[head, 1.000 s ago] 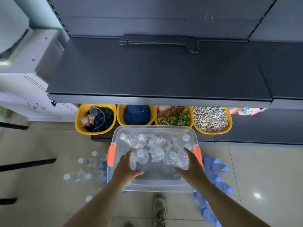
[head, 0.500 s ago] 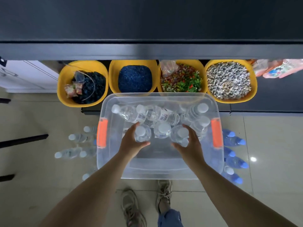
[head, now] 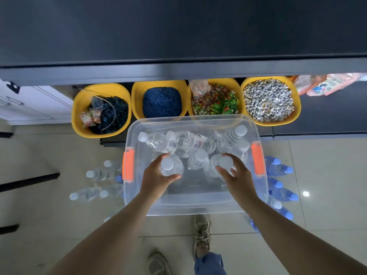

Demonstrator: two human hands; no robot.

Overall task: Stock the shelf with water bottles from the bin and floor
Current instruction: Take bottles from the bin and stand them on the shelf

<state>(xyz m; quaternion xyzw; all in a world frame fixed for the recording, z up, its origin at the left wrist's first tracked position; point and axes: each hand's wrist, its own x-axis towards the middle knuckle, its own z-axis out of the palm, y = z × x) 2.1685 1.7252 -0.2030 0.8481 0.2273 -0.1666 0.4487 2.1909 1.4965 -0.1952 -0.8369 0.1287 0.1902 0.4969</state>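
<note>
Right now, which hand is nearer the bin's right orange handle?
Right. The right hand grips a bottle just inside that handle; the left hand is across the bin, near the other handle.

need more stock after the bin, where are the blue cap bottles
In the head view, the blue cap bottles lie on the floor just right of the clear bin, beside its orange handle.

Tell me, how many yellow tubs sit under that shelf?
4, in a row under the shelf: tub one at left, tub two, tub three, tub four at right. More may hide beneath.
</note>
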